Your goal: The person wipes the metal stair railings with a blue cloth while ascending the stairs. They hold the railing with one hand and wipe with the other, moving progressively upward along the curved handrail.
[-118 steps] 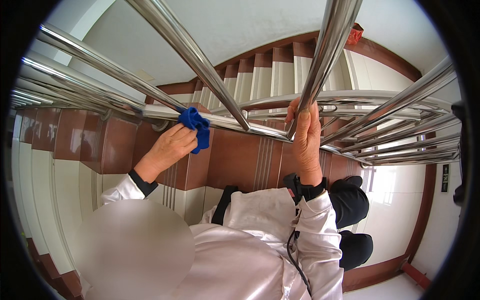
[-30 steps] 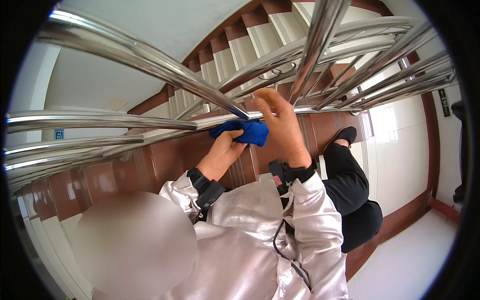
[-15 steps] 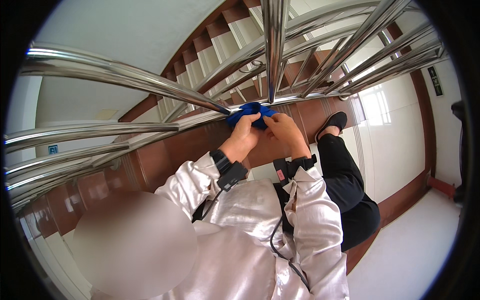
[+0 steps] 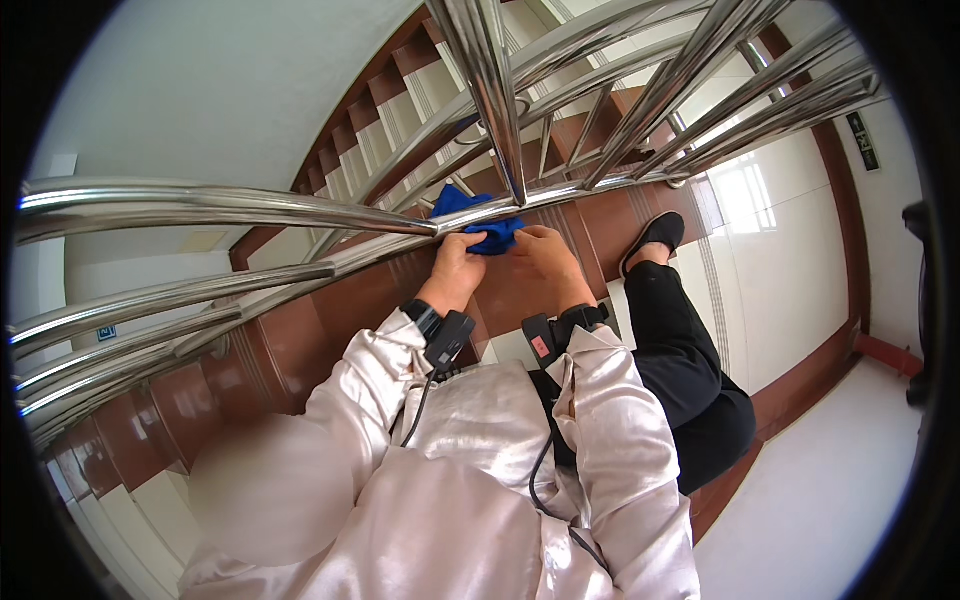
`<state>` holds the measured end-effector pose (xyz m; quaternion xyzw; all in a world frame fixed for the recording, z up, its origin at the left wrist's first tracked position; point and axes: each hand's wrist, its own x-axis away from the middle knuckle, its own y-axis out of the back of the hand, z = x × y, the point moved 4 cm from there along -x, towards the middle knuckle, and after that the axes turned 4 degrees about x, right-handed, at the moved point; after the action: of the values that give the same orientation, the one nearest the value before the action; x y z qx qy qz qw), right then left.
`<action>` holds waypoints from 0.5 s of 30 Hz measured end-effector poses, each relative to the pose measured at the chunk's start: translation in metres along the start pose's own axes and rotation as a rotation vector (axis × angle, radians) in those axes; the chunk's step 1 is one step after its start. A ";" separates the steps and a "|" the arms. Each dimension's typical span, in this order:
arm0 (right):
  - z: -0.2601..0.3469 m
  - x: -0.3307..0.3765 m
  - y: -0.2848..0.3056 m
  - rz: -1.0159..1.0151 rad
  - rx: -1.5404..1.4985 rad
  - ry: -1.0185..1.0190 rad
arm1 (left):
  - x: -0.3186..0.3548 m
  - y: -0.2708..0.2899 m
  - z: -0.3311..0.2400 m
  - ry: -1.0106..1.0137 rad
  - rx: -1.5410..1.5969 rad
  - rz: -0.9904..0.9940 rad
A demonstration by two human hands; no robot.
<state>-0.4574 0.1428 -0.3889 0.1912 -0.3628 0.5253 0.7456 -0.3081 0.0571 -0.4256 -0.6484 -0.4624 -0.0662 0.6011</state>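
A blue cloth (image 4: 492, 236) is draped around the low metal rail (image 4: 478, 216) of a stair railing, between two upright posts. Part of it shows beyond the rail and part on my side. My left hand (image 4: 456, 268) grips the cloth's near left part, thumb on top. At the cloth's right edge, my right hand (image 4: 549, 259) pinches it with bent fingers. Both wrists carry black straps with small box-shaped devices and cables.
Shiny metal balusters (image 4: 490, 100) rise close in front of my hands. Brown and white stairs (image 4: 395, 110) lie beyond the railing, and brown-edged steps (image 4: 180, 385) go down at left. My black shoe (image 4: 657, 238) rests on the tread at right.
The cloth has gone from bunched on the near side to wrapped over the rail, with a part beyond it. My hands have moved slightly apart; the view has shifted a little.
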 end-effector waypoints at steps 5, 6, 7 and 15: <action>0.002 -0.001 -0.019 -0.004 -0.135 0.044 | 0.019 -0.019 -0.003 -0.057 -0.021 -0.079; 0.000 -0.005 -0.019 0.006 -0.141 0.065 | 0.020 -0.025 -0.001 -0.052 -0.020 -0.056; -0.008 -0.008 -0.013 -0.044 -0.207 0.002 | 0.021 -0.032 0.002 -0.046 -0.020 -0.033; -0.008 0.019 -0.011 -0.086 -0.668 -0.261 | 0.000 -0.049 0.037 0.102 -0.002 -0.043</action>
<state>-0.4411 0.1563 -0.3794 0.0174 -0.5982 0.3170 0.7358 -0.3586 0.0813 -0.4003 -0.6347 -0.4450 -0.1122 0.6217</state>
